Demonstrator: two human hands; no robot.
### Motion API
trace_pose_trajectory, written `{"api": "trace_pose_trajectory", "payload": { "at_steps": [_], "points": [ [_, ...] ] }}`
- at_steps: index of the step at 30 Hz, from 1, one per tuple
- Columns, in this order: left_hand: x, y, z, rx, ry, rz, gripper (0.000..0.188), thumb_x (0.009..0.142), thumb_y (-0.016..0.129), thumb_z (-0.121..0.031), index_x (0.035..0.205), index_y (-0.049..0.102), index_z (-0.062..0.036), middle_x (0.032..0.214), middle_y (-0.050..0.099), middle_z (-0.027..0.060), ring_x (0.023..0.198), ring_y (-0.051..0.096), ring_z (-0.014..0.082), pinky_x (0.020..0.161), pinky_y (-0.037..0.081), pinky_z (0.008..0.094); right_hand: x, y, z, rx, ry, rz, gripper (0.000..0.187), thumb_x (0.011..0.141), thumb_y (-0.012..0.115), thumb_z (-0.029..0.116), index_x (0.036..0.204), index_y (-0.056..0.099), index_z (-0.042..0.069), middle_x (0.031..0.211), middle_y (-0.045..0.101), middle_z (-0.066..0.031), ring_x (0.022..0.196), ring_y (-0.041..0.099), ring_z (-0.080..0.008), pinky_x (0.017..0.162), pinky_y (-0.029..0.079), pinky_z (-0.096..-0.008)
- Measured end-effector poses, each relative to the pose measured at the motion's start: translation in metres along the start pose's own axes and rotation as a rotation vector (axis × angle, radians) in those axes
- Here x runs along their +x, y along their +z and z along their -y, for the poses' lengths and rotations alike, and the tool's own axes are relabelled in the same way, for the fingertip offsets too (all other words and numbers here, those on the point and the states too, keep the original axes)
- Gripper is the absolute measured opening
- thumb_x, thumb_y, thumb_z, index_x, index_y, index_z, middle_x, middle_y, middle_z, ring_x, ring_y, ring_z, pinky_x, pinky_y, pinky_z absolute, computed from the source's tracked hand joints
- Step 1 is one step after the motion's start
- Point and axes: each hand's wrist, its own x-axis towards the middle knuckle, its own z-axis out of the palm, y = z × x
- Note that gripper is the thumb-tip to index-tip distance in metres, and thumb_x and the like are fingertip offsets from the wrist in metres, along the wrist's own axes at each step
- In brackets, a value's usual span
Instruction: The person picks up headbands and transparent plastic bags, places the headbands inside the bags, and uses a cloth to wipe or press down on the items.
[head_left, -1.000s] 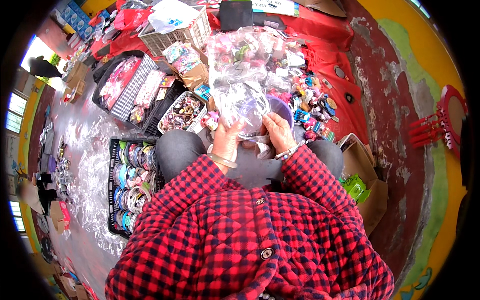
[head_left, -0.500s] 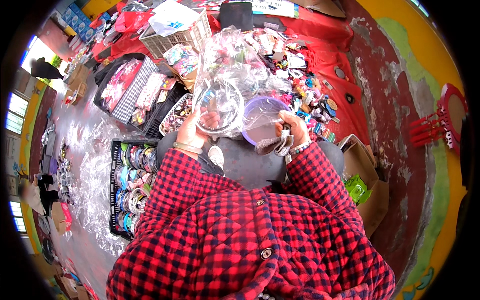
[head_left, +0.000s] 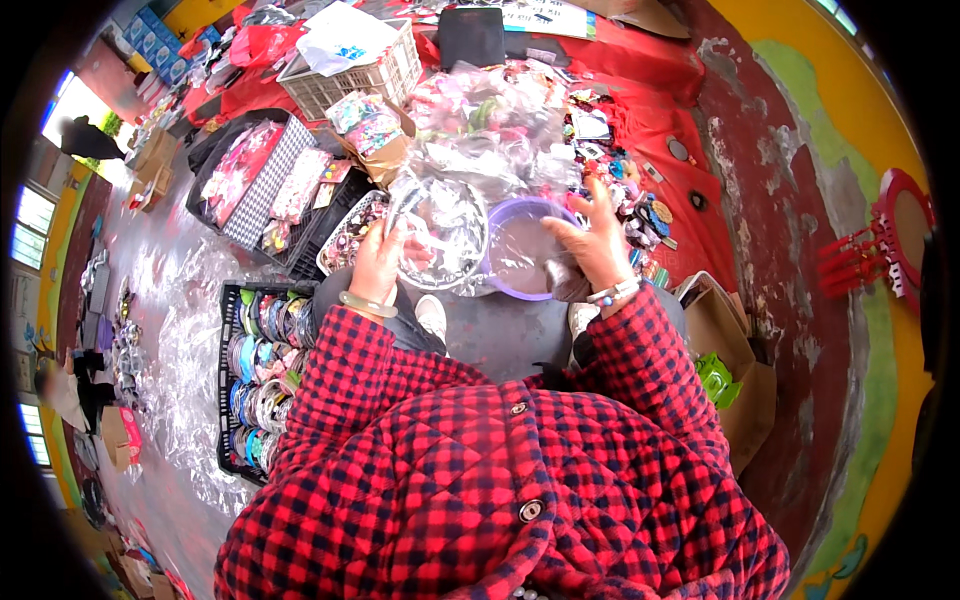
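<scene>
The left hand (head_left: pixel 376 262) holds what looks like a pale hoop (head_left: pixel 484 232) in clear plastic (head_left: pixel 448 210), pinching its left edge with the thumb in front; glare on the film makes it hard to say exactly where the fingers lie. The hoop sits just beside the left rim of the purple basin (head_left: pixel 518 291), seeming to overlap it. The right hand (head_left: pixel 600 250) hovers over the basin's right rim, fingers spread. A brown-grey cloth piece (head_left: pixel 567 281) lies just under that palm at the basin's near right rim; whether they touch cannot be told. Beyond, a heap of clear bags (head_left: pixel 480 160) borders the red cloth (head_left: pixel 690 95).

Slack film probably slips easily, so a light, even pinch, thumb flat along the edge, should steady the hoop without bending it. Spread right fingers are best kept clear of loose plastic, lest they snag.
</scene>
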Motion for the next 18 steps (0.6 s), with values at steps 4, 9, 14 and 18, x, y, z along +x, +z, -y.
{"api": "trace_pose_trajectory", "payload": {
  "at_steps": [4,9,14,18],
  "points": [
    [-0.01,0.013,-0.015,0.059,-0.023,0.088,0.034,0.09,0.05,-0.029,0.108,0.047,0.0006,0.075,0.059,0.0103,0.066,0.063,0.0206,0.058,0.053,0.0301,0.006,-0.004,-0.026,0.177,0.095,0.082,0.029,0.081,0.061,0.016,0.101,0.058,-0.005,0.093,0.063,-0.0131,0.087,0.059,-0.0184,0.078,0.045,-0.0269],
    [-0.014,-0.011,-0.023,-0.126,-0.129,0.249,0.04,0.092,0.047,-0.03,0.113,0.046,0.0028,0.077,0.061,0.0105,0.066,0.063,0.0216,0.058,0.054,0.0307,0.019,-0.054,-0.024,0.279,0.178,0.286,0.025,0.087,0.05,0.018,0.095,0.06,-0.003,0.086,0.063,-0.0085,0.074,0.06,-0.0177,0.071,0.045,-0.0276],
    [-0.011,-0.014,-0.008,-0.252,-0.256,0.214,0.048,0.091,0.045,-0.038,0.119,0.043,0.0014,0.091,0.06,0.0131,0.065,0.062,0.0191,0.057,0.052,0.0303,0.012,-0.051,0.001,0.579,0.47,0.203,0.031,0.09,0.049,0.023,0.101,0.058,-0.005,0.091,0.061,-0.0096,0.075,0.062,-0.0196,0.069,0.045,-0.0281],
    [-0.007,-0.021,0.001,-0.28,-0.296,0.175,0.045,0.093,0.041,-0.035,0.122,0.042,-0.0005,0.091,0.059,0.0123,0.062,0.061,0.0198,0.052,0.051,0.03,0.013,-0.048,-0.01,0.507,0.37,0.179,0.034,0.089,0.05,0.022,0.109,0.054,-0.006,0.095,0.06,-0.01,0.077,0.062,-0.0193,0.072,0.046,-0.0272]
  ]
}}
